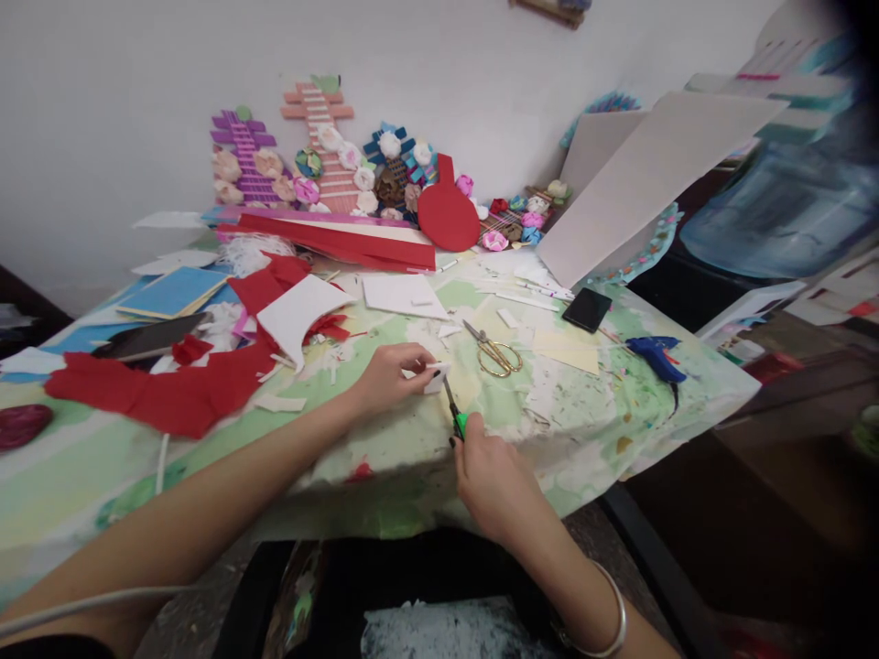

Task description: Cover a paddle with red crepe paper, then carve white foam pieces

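Observation:
My left hand (pixel 390 373) presses its fingers down on a small white foam piece (pixel 435 376) lying on the table's patterned cover (pixel 385 458). My right hand (pixel 489 478) is closed round a green-handled craft knife (pixel 454 412), whose thin blade slants up to the near edge of the white piece. Gold scissors (pixel 495 353) lie just right of the piece.
Red sheets (pixel 165 389), a white cut shape (pixel 302 311), blue card (pixel 171 291) and a dark tablet (pixel 147 337) fill the left. A black phone (pixel 587 308) and blue glue gun (pixel 657 355) lie right. Stick-and-flower crafts (pixel 330 165) and grey boards (pixel 645 174) lean at the back.

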{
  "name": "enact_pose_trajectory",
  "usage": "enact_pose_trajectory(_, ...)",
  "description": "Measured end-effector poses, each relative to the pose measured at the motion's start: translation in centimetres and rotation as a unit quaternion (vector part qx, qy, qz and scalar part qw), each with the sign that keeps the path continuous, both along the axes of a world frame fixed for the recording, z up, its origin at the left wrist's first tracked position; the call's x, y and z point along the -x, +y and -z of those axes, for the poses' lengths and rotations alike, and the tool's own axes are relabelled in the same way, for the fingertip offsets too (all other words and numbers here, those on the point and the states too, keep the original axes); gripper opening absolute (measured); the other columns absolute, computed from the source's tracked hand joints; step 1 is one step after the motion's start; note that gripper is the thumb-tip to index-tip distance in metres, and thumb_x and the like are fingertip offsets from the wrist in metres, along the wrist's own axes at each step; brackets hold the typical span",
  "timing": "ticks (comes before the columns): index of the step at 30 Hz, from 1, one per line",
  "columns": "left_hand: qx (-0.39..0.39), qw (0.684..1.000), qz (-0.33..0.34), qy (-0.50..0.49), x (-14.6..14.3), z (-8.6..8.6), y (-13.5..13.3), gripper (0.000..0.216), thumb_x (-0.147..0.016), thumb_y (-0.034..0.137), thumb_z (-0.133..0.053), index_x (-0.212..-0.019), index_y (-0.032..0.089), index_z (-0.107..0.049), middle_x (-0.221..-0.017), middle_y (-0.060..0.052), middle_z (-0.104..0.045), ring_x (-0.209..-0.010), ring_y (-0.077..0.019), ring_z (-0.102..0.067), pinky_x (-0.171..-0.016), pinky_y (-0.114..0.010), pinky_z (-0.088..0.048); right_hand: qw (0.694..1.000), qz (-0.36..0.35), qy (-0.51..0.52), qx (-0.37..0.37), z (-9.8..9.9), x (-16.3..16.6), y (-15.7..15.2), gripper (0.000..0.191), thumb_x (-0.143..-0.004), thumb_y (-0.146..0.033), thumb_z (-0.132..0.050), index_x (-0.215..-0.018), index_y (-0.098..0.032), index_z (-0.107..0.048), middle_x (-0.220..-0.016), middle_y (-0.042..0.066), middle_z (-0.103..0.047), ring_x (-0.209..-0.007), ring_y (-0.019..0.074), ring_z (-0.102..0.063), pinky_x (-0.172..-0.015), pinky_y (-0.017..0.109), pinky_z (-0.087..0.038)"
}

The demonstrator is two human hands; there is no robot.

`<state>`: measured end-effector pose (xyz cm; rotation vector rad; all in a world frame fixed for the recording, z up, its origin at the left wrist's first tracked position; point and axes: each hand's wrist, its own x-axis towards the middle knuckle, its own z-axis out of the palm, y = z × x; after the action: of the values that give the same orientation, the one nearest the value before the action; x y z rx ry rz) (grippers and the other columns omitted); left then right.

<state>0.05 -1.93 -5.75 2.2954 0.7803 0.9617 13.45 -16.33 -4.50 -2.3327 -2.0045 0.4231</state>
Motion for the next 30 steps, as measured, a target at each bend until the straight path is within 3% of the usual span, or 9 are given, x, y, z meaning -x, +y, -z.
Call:
enact_pose_trajectory(10, 0.011, 0.997, 0.074, 0.007, -0.5, -0.1, -1.6, 0.012, -0.078, 0.020, -0.055, -0.076, 0.014, -0.065, -0.070, -0.002, -0.062, -0.060, -0.0076, -0.055, -0.048, -0.013, -0.044, 0.999, 0.006, -0.019, -0.036, 0.4, -0.3, -0.7, 0.018, -0.093, -0.028, -0.028, -0.097, -0.018, -0.042, -0.072, 0.009, -0.066, -0.066, 0.0292, -0.066, -0.055, 0.032, -0.040)
enact_pose_trajectory(16, 0.001, 0.997, 0.077, 0.020, -0.5, 0.1, -1.7, 0.010, -0.077, 0.021, -0.055, -0.076, 0.014, -0.062, -0.071, -0.002, -0.060, -0.062, -0.0083, -0.055, -0.049, -0.013, -0.044, 0.999, 0.015, -0.024, -0.021, 0.8, -0.2, -1.4, 0.018, -0.095, -0.029, -0.027, -0.096, -0.018, -0.041, -0.071, 0.009, -0.066, -0.065, 0.0263, -0.067, -0.054, 0.029, -0.038)
enact_pose_trajectory(24, 0.026, 0.996, 0.078, 0.021, -0.4, 0.1, -1.5, 0.007, -0.075, 0.019, -0.055, -0.074, 0.014, -0.061, -0.070, -0.001, -0.060, -0.062, -0.0084, -0.055, -0.048, -0.013, -0.042, 1.000, 0.004, -0.017, -0.011, -0.5, 0.0, -0.5, 0.019, -0.093, -0.027, -0.027, -0.098, -0.016, -0.043, -0.074, 0.011, -0.066, -0.070, 0.0311, -0.066, -0.055, 0.034, -0.042)
enact_pose_trajectory(30, 0.015, 0.998, 0.067, 0.014, -0.6, 0.2, -1.5, 0.007, -0.075, 0.019, -0.055, -0.072, 0.014, -0.059, -0.068, -0.001, -0.058, -0.060, -0.0082, -0.054, -0.048, -0.014, -0.043, 1.000, 0.009, -0.020, -0.008, -0.3, -0.1, -0.4, 0.019, -0.093, -0.027, -0.028, -0.098, -0.016, -0.043, -0.072, 0.010, -0.066, -0.068, 0.0310, -0.066, -0.054, 0.034, -0.042)
